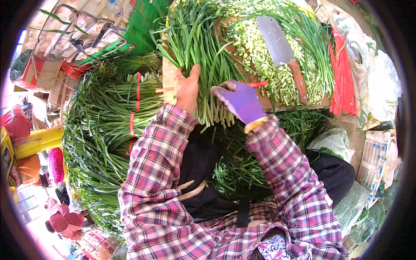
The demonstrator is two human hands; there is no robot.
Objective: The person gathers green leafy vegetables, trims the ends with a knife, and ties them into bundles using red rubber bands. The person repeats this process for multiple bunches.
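Observation:
My bare left hand [188, 87] grips a loose bunch of garlic chives [198, 39] near its stalks, with the thumb across the top. The leaves fan away from me over a wooden board [169, 69], and the pale stalk ends hang past its near edge. My right hand [240, 100], in a purple glove, curls against the right side of the same stalks. Whether its fingers close on any of them is hidden. Right of the bunch lies a heap of chopped pale stalk pieces [252, 48], with a wooden-handled cleaver [276, 42] resting on it.
Bundles of chives tied with red bands [132, 124] are piled at my left. Red ties [343, 78] hang at the board's right end. Cut greens [243, 172] lie below, between my arms. A green plastic crate [143, 29] stands at the upper left, and plastic bags [334, 143] lie right.

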